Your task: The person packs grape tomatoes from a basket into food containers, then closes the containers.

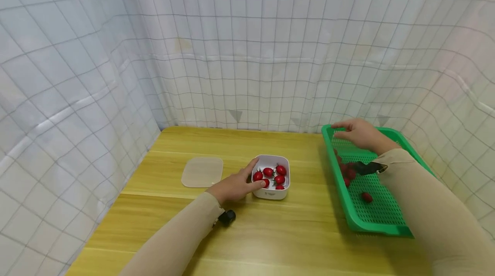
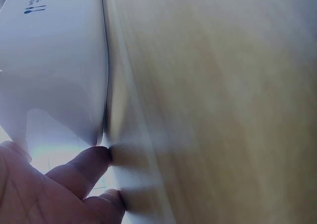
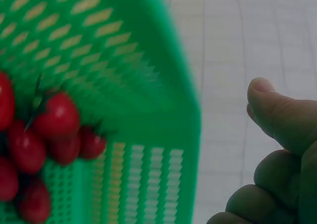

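A small white square container (image 1: pixel 270 195) stands mid-table with several red cherry tomatoes (image 1: pixel 268 172) in it. My left hand (image 1: pixel 236 185) holds it at its left side, thumb over the rim. In the left wrist view, fingertips (image 2: pixel 101 155) of that hand show low beside the container's wall (image 2: pixel 54 50). Over the far left part of a green basket (image 1: pixel 349 213) is my right hand (image 1: pixel 359 133), its thumb apart from the fingers and nothing visible in its grasp. More cherry tomatoes (image 3: pixel 59 116) lie in the basket, mostly along its left side.
A translucent square lid (image 1: pixel 203 172) lies flat on the wooden table (image 1: pixel 294 233), left of the container. White tile-patterned sheeting (image 1: pixel 247 52) hangs behind the table and at both sides. The basket's raised rim (image 1: pixel 328 142) stands at the right.
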`<action>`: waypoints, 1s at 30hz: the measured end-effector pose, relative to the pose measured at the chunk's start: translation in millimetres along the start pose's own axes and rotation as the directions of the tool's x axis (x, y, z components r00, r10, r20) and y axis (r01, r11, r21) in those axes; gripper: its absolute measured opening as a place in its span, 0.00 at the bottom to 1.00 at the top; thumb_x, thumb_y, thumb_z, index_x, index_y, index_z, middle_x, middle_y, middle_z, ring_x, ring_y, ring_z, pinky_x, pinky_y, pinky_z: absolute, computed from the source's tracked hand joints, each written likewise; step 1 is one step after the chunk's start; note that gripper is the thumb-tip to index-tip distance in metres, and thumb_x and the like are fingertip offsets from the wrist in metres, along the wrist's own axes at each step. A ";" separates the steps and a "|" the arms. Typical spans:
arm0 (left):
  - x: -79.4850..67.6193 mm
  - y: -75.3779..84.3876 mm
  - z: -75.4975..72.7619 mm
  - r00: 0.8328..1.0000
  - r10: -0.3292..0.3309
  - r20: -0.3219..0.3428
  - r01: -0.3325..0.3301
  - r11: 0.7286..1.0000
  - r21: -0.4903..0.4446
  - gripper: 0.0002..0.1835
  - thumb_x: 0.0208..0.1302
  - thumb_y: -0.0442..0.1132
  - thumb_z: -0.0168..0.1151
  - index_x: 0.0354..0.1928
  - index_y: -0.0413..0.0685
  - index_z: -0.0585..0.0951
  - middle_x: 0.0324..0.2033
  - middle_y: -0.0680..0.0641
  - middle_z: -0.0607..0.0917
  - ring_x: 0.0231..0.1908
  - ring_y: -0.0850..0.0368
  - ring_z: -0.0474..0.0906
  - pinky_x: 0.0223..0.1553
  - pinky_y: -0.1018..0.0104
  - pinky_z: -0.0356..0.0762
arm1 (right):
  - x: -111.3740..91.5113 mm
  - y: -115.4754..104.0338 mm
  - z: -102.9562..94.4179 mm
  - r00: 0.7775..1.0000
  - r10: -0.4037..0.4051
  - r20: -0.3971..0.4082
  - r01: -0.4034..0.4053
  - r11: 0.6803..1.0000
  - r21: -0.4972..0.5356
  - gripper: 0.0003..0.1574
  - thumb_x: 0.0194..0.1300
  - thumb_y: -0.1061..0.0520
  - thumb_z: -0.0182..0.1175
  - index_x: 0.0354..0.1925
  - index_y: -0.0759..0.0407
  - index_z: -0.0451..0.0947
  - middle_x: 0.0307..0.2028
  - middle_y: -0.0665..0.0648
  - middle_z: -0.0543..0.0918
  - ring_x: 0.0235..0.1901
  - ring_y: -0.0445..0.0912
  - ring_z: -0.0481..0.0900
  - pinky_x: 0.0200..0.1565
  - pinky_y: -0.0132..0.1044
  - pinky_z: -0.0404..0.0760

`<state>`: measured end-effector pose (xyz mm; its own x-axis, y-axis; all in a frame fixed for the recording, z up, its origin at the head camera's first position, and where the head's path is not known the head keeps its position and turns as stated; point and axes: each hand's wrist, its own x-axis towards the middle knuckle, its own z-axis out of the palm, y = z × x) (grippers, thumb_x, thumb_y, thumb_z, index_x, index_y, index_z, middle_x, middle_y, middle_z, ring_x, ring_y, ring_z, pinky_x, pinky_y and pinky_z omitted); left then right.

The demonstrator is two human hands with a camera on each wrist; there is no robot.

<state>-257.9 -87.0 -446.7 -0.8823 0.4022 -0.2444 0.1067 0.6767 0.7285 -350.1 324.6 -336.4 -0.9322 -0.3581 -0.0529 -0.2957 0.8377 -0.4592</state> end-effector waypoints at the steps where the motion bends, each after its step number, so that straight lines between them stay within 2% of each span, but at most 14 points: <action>1: 0.2 -0.4 -0.5 1.000 -0.004 -0.001 0.004 1.000 0.000 0.50 0.72 0.70 0.57 0.85 0.78 0.41 0.82 0.44 0.60 0.74 0.41 0.68 0.75 0.43 0.65 | -1.0 6.6 -0.7 1.000 0.010 0.013 -0.010 1.000 0.005 0.30 0.81 0.48 0.57 0.73 0.58 0.74 0.18 0.49 0.71 0.19 0.44 0.62 0.29 0.42 0.71; 2: 0.4 -0.8 -1.0 1.000 -0.007 -0.002 0.007 1.000 0.002 0.50 0.71 0.71 0.57 0.85 0.78 0.41 0.82 0.44 0.60 0.73 0.42 0.69 0.74 0.43 0.66 | -2.6 12.4 -1.3 1.000 0.014 0.024 -0.014 1.000 0.000 0.30 0.81 0.48 0.57 0.73 0.60 0.74 0.15 0.46 0.69 0.17 0.42 0.61 0.27 0.41 0.70; 4: 0.9 -1.4 -1.8 1.000 -0.013 -0.002 0.013 1.000 0.005 0.50 0.71 0.71 0.57 0.85 0.79 0.41 0.82 0.45 0.60 0.71 0.43 0.70 0.74 0.44 0.66 | -5.4 23.6 -1.6 0.998 0.033 0.049 -0.033 0.999 0.000 0.30 0.81 0.50 0.57 0.73 0.62 0.74 0.11 0.45 0.59 0.14 0.41 0.52 0.24 0.39 0.67; 5: 1.2 -2.1 -2.2 1.000 -0.013 -0.005 0.013 1.000 0.008 0.50 0.71 0.71 0.57 0.85 0.79 0.41 0.82 0.45 0.60 0.70 0.43 0.71 0.73 0.44 0.67 | -6.8 28.9 -1.3 0.997 0.042 0.057 -0.042 0.999 -0.006 0.30 0.81 0.50 0.57 0.72 0.62 0.74 0.12 0.44 0.64 0.14 0.40 0.52 0.24 0.39 0.66; 6: 1.2 -2.3 -2.6 1.000 -0.011 -0.007 0.011 1.000 0.007 0.50 0.71 0.71 0.57 0.85 0.79 0.41 0.82 0.44 0.60 0.71 0.43 0.71 0.73 0.44 0.67 | -8.6 33.7 -1.1 0.997 0.044 0.066 -0.043 0.999 -0.020 0.30 0.80 0.50 0.57 0.72 0.63 0.74 0.14 0.48 0.72 0.14 0.40 0.52 0.24 0.39 0.66; 8: 0.5 -2.2 -3.4 1.000 -0.014 -0.011 0.014 1.000 0.011 0.49 0.71 0.70 0.58 0.84 0.80 0.41 0.82 0.44 0.60 0.71 0.43 0.70 0.74 0.44 0.66 | -11.3 43.5 0.6 0.995 0.052 0.085 -0.049 0.998 -0.039 0.30 0.80 0.50 0.58 0.72 0.63 0.74 0.29 0.60 0.87 0.15 0.40 0.53 0.27 0.40 0.68; 9: 0.1 -2.1 -3.8 1.000 -0.015 -0.012 0.015 1.000 0.009 0.49 0.72 0.70 0.58 0.84 0.80 0.41 0.82 0.44 0.60 0.71 0.43 0.70 0.74 0.43 0.66 | -12.6 48.1 2.1 0.995 0.050 0.090 -0.045 0.997 -0.057 0.29 0.79 0.51 0.59 0.71 0.63 0.75 0.40 0.66 0.90 0.15 0.45 0.63 0.30 0.43 0.74; 11: -0.6 -1.8 -4.6 1.000 -0.017 -0.014 0.017 1.000 0.006 0.49 0.72 0.70 0.58 0.84 0.80 0.41 0.82 0.44 0.59 0.71 0.42 0.70 0.74 0.43 0.66 | -15.5 56.1 4.8 0.993 0.038 0.109 -0.028 0.995 -0.093 0.29 0.78 0.51 0.60 0.70 0.62 0.77 0.61 0.74 0.82 0.26 0.57 0.81 0.41 0.53 0.82; 12: -1.1 -1.2 -4.9 1.000 -0.015 -0.014 0.015 1.000 0.003 0.49 0.72 0.69 0.58 0.84 0.80 0.41 0.82 0.44 0.59 0.73 0.42 0.68 0.74 0.42 0.65 | -16.9 59.9 6.1 0.992 0.033 0.123 -0.019 0.994 -0.110 0.28 0.78 0.51 0.60 0.69 0.62 0.78 0.66 0.76 0.77 0.36 0.64 0.85 0.46 0.58 0.83; 13: -1.2 -1.0 -5.1 1.000 -0.016 -0.014 0.016 1.000 0.001 0.49 0.72 0.69 0.58 0.84 0.80 0.41 0.83 0.45 0.59 0.74 0.41 0.67 0.75 0.42 0.64 | -17.9 64.1 7.6 0.990 0.033 0.136 -0.016 0.992 -0.121 0.27 0.77 0.52 0.61 0.68 0.62 0.78 0.67 0.76 0.76 0.47 0.69 0.85 0.51 0.62 0.82; 15: -1.5 -0.6 -5.4 1.000 -0.011 -0.013 0.011 1.000 -0.012 0.49 0.72 0.69 0.59 0.85 0.79 0.41 0.83 0.44 0.58 0.76 0.40 0.64 0.76 0.41 0.62 | -19.9 71.0 9.9 0.987 0.025 0.159 -0.001 0.989 -0.149 0.26 0.76 0.52 0.62 0.67 0.62 0.80 0.68 0.77 0.75 0.66 0.77 0.72 0.60 0.70 0.76; 19: -2.0 0.5 -5.1 1.000 -0.008 -0.010 0.008 1.000 -0.021 0.50 0.72 0.68 0.59 0.85 0.78 0.41 0.83 0.44 0.58 0.79 0.39 0.59 0.78 0.40 0.59 | -21.1 82.2 13.6 0.977 0.036 0.209 -0.006 0.989 -0.146 0.26 0.75 0.52 0.64 0.66 0.61 0.81 0.68 0.78 0.74 0.67 0.77 0.70 0.60 0.70 0.76; 26: 0.6 0.5 -2.6 1.000 0.003 -0.001 -0.003 1.000 -0.018 0.49 0.73 0.68 0.59 0.85 0.77 0.41 0.83 0.45 0.58 0.77 0.41 0.62 0.77 0.41 0.61 | -22.6 91.1 19.2 0.966 0.064 0.250 -0.038 0.993 -0.108 0.28 0.73 0.49 0.66 0.66 0.60 0.82 0.69 0.77 0.74 0.68 0.77 0.69 0.61 0.70 0.76; 30: 3.4 -0.9 -0.6 1.000 0.007 0.007 -0.007 1.000 -0.020 0.50 0.72 0.68 0.59 0.85 0.77 0.41 0.83 0.45 0.59 0.75 0.42 0.65 0.76 0.42 0.63 | -24.5 93.6 23.1 0.963 0.066 0.262 -0.034 0.991 -0.126 0.30 0.73 0.48 0.66 0.66 0.61 0.81 0.69 0.77 0.73 0.69 0.78 0.67 0.62 0.71 0.74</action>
<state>-261.2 -86.5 -447.8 -0.8785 0.4110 -0.2437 0.1034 0.6615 0.7428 -350.1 402.2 -398.6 -0.8624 -0.3972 -0.3138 -0.2875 0.8946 -0.3420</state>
